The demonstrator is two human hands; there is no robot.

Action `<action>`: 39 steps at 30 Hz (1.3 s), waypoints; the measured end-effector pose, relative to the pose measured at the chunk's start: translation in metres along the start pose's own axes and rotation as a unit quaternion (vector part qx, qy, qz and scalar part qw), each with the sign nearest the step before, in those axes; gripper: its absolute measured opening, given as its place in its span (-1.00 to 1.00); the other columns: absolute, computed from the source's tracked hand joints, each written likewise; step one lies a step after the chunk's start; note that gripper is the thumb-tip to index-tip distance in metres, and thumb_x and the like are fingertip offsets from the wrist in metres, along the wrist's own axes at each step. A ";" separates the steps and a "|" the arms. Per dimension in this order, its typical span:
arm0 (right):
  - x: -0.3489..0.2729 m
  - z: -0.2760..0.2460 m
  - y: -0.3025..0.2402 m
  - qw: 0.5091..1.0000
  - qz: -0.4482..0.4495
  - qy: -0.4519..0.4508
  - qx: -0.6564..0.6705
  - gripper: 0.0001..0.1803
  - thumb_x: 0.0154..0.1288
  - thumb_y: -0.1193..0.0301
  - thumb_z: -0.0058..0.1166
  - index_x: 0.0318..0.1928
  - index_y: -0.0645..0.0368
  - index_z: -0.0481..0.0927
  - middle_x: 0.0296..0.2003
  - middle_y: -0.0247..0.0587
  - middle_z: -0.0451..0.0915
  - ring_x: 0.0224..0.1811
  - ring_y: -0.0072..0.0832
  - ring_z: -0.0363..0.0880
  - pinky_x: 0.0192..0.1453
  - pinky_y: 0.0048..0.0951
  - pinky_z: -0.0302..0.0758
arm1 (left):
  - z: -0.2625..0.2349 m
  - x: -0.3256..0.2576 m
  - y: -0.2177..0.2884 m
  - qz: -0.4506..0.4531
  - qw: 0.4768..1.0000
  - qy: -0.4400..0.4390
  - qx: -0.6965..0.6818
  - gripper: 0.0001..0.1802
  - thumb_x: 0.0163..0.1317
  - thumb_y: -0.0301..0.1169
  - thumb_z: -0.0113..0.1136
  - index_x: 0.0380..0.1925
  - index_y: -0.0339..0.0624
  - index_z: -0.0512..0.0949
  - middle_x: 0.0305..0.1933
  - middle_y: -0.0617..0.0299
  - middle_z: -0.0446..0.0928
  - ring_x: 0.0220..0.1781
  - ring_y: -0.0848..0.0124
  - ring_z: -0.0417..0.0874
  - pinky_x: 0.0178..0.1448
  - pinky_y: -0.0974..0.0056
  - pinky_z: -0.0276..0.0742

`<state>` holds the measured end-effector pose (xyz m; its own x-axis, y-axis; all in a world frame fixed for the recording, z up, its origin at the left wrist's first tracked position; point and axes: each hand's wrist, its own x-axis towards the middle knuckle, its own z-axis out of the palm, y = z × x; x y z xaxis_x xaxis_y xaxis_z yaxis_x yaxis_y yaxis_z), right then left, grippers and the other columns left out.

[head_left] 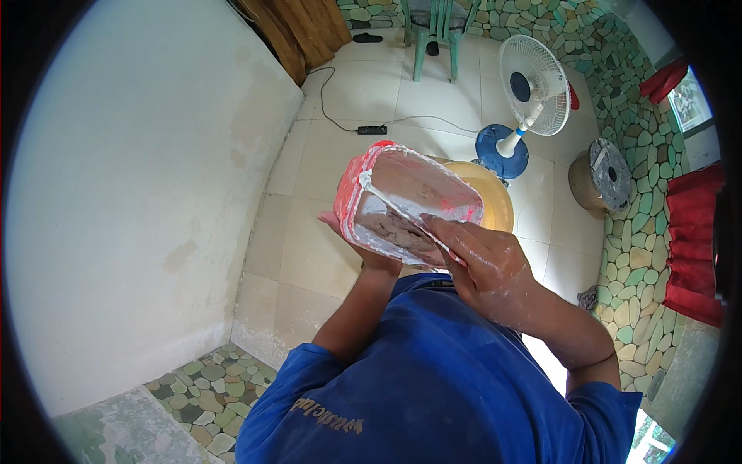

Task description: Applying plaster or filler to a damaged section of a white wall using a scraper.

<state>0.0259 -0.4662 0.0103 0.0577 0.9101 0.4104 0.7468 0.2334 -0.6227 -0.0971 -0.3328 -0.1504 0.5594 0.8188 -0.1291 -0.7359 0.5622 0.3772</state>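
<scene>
A red rectangular plastic tub [349, 189], its rim and inner walls smeared with white paste, is held in front of my body, tilted so I see into it. My left hand [371, 255] supports it from below and the left side, with most of its fingers hidden behind it. Greyish-white paste [382, 226] lies inside at the near side. My right hand [491, 263], spotted with white, grips a thin flat scraper [398, 207] that reaches across the tub's opening. Its far end is near the left rim.
A yellow basin [498, 197] stands on the tiled floor behind the tub. Beyond are a standing fan [533, 85], a power strip [372, 131] with cables and a green chair [440, 31]. A grey-topped bucket [607, 178] sits by the stone wall; a pale wall [147, 193] rises at left.
</scene>
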 end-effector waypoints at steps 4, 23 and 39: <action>-0.006 0.000 0.001 0.998 -0.019 -0.009 -0.057 -0.45 0.05 0.70 0.16 0.13 0.27 0.47 -0.33 -0.02 0.63 -0.37 -0.17 0.69 -0.36 -0.32 0.63 | 0.010 0.001 0.001 0.021 1.000 -0.007 0.014 0.10 0.13 0.59 -0.47 0.39 -0.05 0.22 0.38 0.06 0.33 0.40 0.13 0.34 0.47 -0.01 0.26; -0.010 -0.043 0.019 0.955 0.227 -0.003 0.193 -0.69 0.26 0.54 0.11 0.02 0.32 0.56 -0.26 0.08 0.64 -0.30 -0.22 0.69 -0.18 -0.35 0.60 | 0.032 0.010 0.001 0.040 0.997 -0.054 0.038 0.26 -0.10 0.70 -0.26 0.36 -0.10 0.28 0.38 -0.02 0.32 0.34 -0.03 0.41 0.35 -0.14 0.39; 0.008 -0.048 0.023 0.982 0.123 -0.064 0.130 -0.76 0.28 0.68 0.03 -0.04 0.42 0.54 -0.32 0.02 0.60 -0.39 -0.33 0.64 -0.28 -0.40 0.56 | 0.013 0.010 -0.004 -0.062 0.995 -0.029 0.071 0.01 0.26 0.48 -0.47 0.34 -0.14 0.29 0.30 0.09 0.41 0.30 0.15 0.44 0.37 0.03 0.36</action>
<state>0.0750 -0.4701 0.0308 0.1184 0.9817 0.1494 0.5249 0.0658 -0.8486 -0.0838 -0.3288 -0.1416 0.6666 0.7338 -0.1312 -0.6010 0.6332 0.4878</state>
